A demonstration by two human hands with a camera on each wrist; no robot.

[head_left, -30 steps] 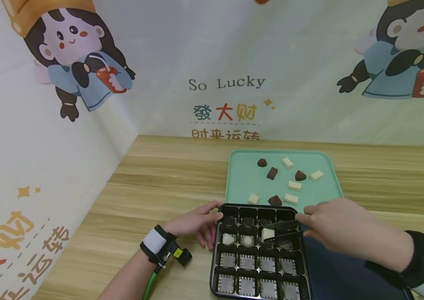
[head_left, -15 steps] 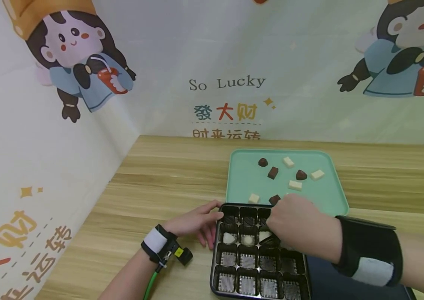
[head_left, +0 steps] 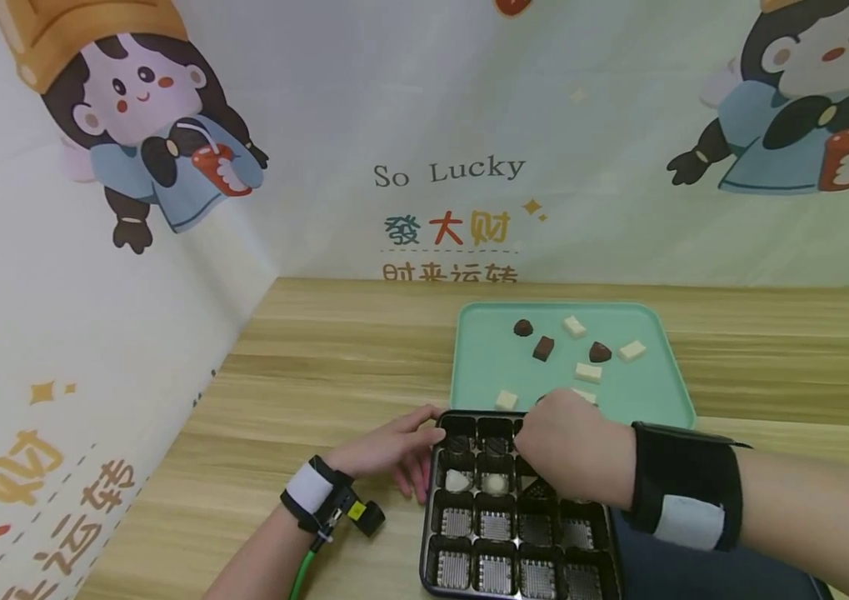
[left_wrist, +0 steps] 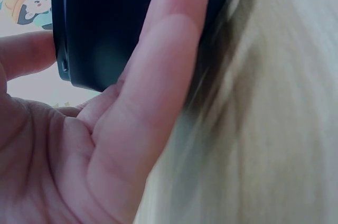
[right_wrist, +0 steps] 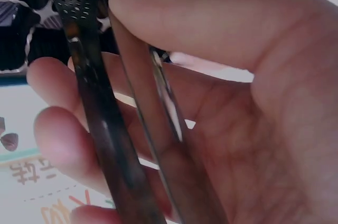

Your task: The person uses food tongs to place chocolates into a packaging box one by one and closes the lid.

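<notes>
My left hand (head_left: 387,454) grips the upper left corner of a black compartment box (head_left: 426,542). In the left wrist view the thumb and fingers lie on different sides of the box's smooth black wall (left_wrist: 100,28). Metal tongs (right_wrist: 103,108) lie between thumb and fingers of my right hand (head_left: 570,446), their perforated tip down among the compartments in the right wrist view. From the head, this hand covers most of the tongs and the upper right compartments. Two white chocolates (head_left: 457,481) sit in the second row; dark chocolates (head_left: 496,446) sit in the top row.
Behind the box, a teal tray (head_left: 484,342) bears loose white chocolates (head_left: 588,372) and dark chocolates (head_left: 543,348). A dark blue surface (head_left: 664,554) lies right of the box, on the wooden table (head_left: 349,350). A printed cloth (head_left: 319,125) hangs behind.
My right hand has moved left over the box, turning so its back hides the tongs. The white chocolate seen earlier at the tongs is now mostly hidden. My left hand stays at the corner.
</notes>
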